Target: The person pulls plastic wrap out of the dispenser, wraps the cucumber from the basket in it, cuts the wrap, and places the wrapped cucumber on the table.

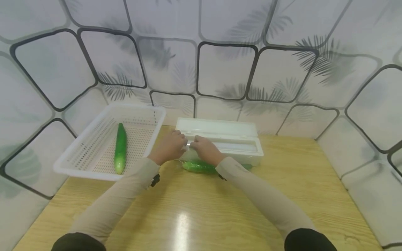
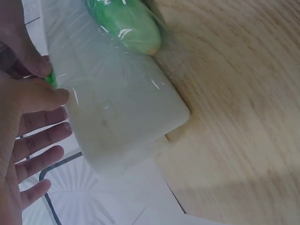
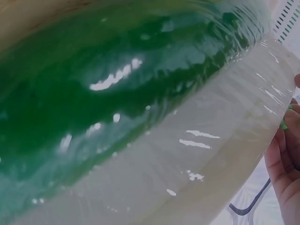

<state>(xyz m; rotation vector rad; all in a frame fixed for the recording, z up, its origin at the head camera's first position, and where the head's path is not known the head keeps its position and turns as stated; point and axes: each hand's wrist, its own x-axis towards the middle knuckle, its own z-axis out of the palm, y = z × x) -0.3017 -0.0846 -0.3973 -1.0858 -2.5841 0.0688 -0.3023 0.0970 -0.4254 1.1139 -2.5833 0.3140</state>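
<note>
A white cling-film box lies open at the back of the wooden table. A film-wrapped cucumber lies against its front wall; its shiny green skin fills the right wrist view. My left hand pinches a small green piece at the box's front edge between thumb and forefinger, the other fingers straight. My right hand meets it there, fingers curled over the same rim; only its fingertips show in the right wrist view.
A white slotted basket stands at the left with one bare cucumber inside. Patterned wall panels enclose the table on three sides. Bare tabletop runs from the box to the near edge and to the right.
</note>
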